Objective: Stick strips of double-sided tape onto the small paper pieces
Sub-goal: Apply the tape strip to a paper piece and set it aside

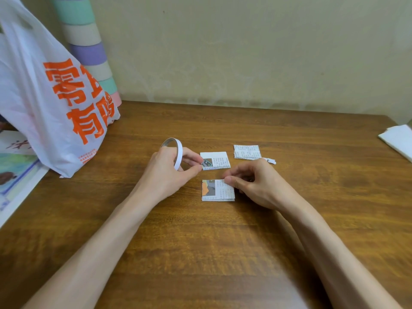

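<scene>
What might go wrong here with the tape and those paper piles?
The tape roll in the left hand is thin; a pulled strip could curl and stick to itself. The right hand holds the nearest stack only at one corner, so sticky tape might lift or skew several sheets. The close middle stack could get nudged.

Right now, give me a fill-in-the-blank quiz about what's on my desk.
The left hand holds a white ring of ____.
____ paper stacks lie on the table.
The ____ hand holds the nearest stack by its corner.
The plastic bag has ____ lettering.
Answers: tape, three, right, orange.
</scene>
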Motion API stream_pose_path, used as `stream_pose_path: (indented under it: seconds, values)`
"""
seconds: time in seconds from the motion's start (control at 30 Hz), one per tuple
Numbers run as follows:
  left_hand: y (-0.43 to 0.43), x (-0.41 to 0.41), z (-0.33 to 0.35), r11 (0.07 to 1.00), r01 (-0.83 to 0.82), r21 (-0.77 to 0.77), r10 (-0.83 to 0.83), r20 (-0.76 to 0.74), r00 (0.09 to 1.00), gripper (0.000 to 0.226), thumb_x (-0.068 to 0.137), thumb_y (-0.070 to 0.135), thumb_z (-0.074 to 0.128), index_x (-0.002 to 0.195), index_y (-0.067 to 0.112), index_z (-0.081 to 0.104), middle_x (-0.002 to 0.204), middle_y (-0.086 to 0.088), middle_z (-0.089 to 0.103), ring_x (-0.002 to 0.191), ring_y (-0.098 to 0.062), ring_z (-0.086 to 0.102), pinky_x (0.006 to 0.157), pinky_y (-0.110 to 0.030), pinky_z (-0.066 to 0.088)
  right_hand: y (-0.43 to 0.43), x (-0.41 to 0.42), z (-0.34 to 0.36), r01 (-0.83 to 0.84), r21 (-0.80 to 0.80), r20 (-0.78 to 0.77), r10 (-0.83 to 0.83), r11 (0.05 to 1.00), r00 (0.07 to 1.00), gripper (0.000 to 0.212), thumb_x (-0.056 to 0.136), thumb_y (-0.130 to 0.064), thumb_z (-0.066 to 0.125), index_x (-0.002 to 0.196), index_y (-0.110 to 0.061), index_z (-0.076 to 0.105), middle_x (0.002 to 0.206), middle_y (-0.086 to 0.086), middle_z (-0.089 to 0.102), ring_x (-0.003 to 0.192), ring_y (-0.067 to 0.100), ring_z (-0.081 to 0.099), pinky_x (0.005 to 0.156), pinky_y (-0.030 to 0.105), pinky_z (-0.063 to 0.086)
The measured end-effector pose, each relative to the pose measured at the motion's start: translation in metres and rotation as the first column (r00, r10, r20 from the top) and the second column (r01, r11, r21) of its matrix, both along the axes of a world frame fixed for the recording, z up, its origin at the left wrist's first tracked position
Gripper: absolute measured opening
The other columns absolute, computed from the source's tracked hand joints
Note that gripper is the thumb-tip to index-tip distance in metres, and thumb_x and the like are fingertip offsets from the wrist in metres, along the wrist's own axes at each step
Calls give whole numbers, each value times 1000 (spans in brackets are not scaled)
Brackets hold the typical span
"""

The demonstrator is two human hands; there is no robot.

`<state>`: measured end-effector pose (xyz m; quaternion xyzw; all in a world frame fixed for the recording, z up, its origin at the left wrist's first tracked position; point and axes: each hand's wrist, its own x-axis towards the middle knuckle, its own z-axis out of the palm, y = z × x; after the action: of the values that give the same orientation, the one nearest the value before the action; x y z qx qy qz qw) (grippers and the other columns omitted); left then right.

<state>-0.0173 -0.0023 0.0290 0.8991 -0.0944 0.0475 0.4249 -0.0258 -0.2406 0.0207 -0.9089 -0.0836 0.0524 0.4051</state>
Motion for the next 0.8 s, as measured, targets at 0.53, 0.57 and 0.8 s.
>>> stream_pose_path:
  seconds: [0.53, 0.57, 0.8]
  values:
    - [-4, -2, 2, 988, 139, 68, -131, -110, 985, 22, 86, 28, 86, 106, 30, 78, 93, 16, 77, 60, -3, 69, 71, -24, 56, -1, 3, -4, -27, -16, 19, 27, 1000, 999, 6, 95, -30, 76, 93, -33, 80, 82, -15, 76, 77, -3, 67, 76, 20, 50]
    - [-4, -2, 2, 987, 145, 72, -137, -111, 984, 21, 86, 28, 86, 105, 31, 78, 92, 16, 77, 60, -4, 70, 72, -25, 58, -1, 3, -4, -28, -17, 20, 28, 999, 999, 5, 96, -30, 76, 94, -32, 81, 83, -15, 76, 77, -3, 67, 76, 20, 50]
    - [-3, -2, -1, 981, 180, 73, -170, -128, 977, 18, 86, 25, 85, 100, 31, 77, 83, 19, 77, 58, -4, 70, 71, -20, 53, -2, 4, -6, -31, -26, 32, 32, 999, 999, 6, 95, -30, 76, 97, -29, 82, 83, -15, 77, 79, 0, 68, 80, 24, 54]
